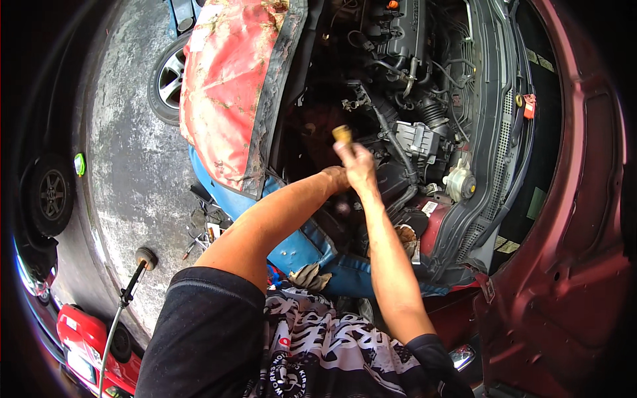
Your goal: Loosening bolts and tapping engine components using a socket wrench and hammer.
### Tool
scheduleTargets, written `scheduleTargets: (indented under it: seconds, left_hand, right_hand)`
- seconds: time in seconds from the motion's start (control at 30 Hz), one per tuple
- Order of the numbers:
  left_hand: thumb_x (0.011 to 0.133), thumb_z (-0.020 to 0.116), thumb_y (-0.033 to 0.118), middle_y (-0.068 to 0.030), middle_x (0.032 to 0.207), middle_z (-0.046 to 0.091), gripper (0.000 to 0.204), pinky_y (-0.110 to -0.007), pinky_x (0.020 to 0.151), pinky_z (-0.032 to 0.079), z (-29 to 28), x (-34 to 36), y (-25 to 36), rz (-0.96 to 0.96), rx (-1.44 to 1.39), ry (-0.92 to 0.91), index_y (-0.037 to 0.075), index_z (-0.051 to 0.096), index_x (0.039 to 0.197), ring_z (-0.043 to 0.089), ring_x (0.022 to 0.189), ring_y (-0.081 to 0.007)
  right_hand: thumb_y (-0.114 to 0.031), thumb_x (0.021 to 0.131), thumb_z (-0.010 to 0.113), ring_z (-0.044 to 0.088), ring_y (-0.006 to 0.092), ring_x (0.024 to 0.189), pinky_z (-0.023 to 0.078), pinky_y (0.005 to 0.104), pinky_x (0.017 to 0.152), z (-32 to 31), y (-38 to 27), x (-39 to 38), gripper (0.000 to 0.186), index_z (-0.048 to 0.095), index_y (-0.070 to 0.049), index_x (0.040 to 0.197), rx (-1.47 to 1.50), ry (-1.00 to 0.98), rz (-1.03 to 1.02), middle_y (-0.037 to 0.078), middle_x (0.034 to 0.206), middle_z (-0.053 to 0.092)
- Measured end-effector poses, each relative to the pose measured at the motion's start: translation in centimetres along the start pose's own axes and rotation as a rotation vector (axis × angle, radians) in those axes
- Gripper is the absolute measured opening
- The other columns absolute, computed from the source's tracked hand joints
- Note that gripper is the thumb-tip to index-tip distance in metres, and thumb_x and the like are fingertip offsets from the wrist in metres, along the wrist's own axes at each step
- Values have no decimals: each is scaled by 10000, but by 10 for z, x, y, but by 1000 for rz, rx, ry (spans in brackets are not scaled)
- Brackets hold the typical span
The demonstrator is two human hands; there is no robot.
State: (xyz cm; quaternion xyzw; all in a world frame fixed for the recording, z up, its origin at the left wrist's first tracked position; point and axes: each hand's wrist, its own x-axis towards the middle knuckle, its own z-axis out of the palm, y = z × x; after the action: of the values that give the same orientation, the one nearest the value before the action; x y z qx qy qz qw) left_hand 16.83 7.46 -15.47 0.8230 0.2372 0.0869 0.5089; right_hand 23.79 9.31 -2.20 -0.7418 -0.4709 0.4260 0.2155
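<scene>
My right hand (359, 169) is closed around a short, yellow-brown cylindrical piece (342, 134), its end sticking up past the fingers. Motion blur hides what kind of tool or part it is. Just beside it and lower down, my left hand (337, 178) reaches into the dark engine bay; its fingers are hidden. Both hands are close together over the side of the bay, near a black ribbed hose (390, 126) and a grey metal-topped box (418, 140). A whitish fluid reservoir (459, 183) sits to their right.
The engine (405, 40) fills the far part of the bay. A red fender cover (229, 86) and a blue one (298, 249) drape the car's edge. On the floor at left lie a wheel (169, 83) and several tools (196, 242). The raised maroon hood (557, 278) stands at right.
</scene>
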Motion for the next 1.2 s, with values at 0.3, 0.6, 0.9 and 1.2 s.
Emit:
scheduleTargets:
  seconds: [0.3, 0.6, 0.9, 1.2]
  left_hand:
    - [901, 591, 173, -109, 1202, 679, 301, -407, 941, 508, -38, 12, 46, -225, 245, -466, 163, 667, 1192, 650, 1113, -277]
    - [980, 447, 231, -167, 1240, 651, 380, -421, 976, 496, -33, 7, 30, -93, 159, -478, 79, 579, 1302, 626, 1160, -310]
    - [953, 506, 214, -133, 1245, 654, 339, -413, 971, 495, -36, 14, 44, -163, 225, -495, 149, 617, 1266, 622, 1163, -291]
    - [936, 536, 199, -129, 1263, 643, 367, -415, 969, 492, -24, 7, 21, -95, 223, -429, 194, 593, 1298, 609, 1176, -293]
  right_hand:
    - [-539, 896, 607, 652, 394, 795, 492, 454, 724, -14, 14, 0, 553, 654, 11, 929, -40, 134, 86, 247, 818, 663]
    - [-544, 934, 560, 634, 461, 779, 494, 496, 732, -11, -1, -6, 586, 635, 37, 956, -2, 328, 182, 249, 772, 657]
    - [-546, 924, 582, 624, 371, 707, 475, 432, 658, -18, 14, -5, 574, 625, 25, 883, -31, 404, 169, 208, 746, 646]
    - [-572, 886, 604, 645, 456, 833, 491, 479, 691, -33, 5, -2, 595, 631, 22, 897, -236, -196, -57, 296, 822, 638]
